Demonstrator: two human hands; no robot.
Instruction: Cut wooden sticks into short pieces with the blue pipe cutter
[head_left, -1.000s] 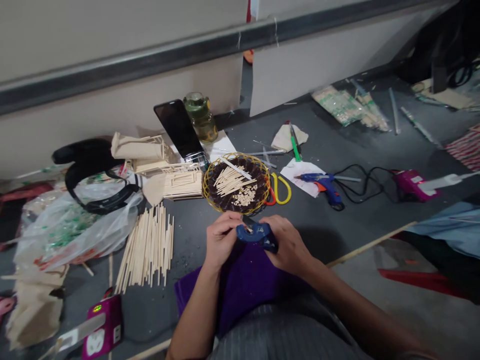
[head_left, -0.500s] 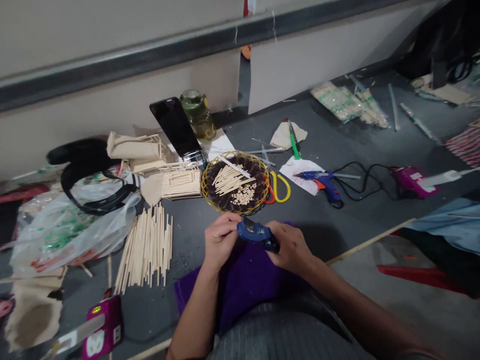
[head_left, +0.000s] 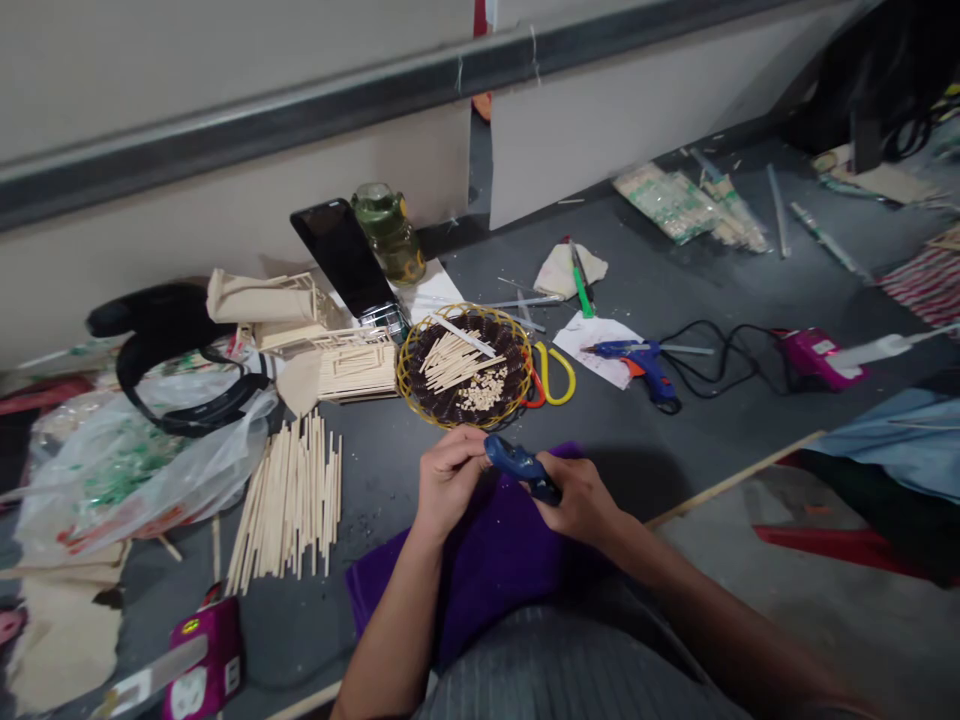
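My right hand (head_left: 581,497) is wrapped round a blue hand cutter (head_left: 517,465), its head pointing left. My left hand (head_left: 451,478) is closed in a pinch right at the cutter's head. Whatever small piece the left fingers pinch is hidden. Below both hands lies a purple cloth (head_left: 499,560). Just beyond them is a brown woven basket (head_left: 442,408) with a yellow rim, containing thin wooden sticks (head_left: 456,360) and many short cut bits (head_left: 482,389).
Left of my hands lies a spread of long wooden sticks (head_left: 289,505). A stick-built model (head_left: 356,365), a phone (head_left: 345,255) and a green bottle (head_left: 390,230) stand behind. Rightward are yellow-handled scissors (head_left: 571,375), a blue glue gun (head_left: 652,375) and its black cable (head_left: 724,375).
The cutter has tilted, its handle end now angling lower to the right. Both hands stay close together, and the whole view has shifted slightly.
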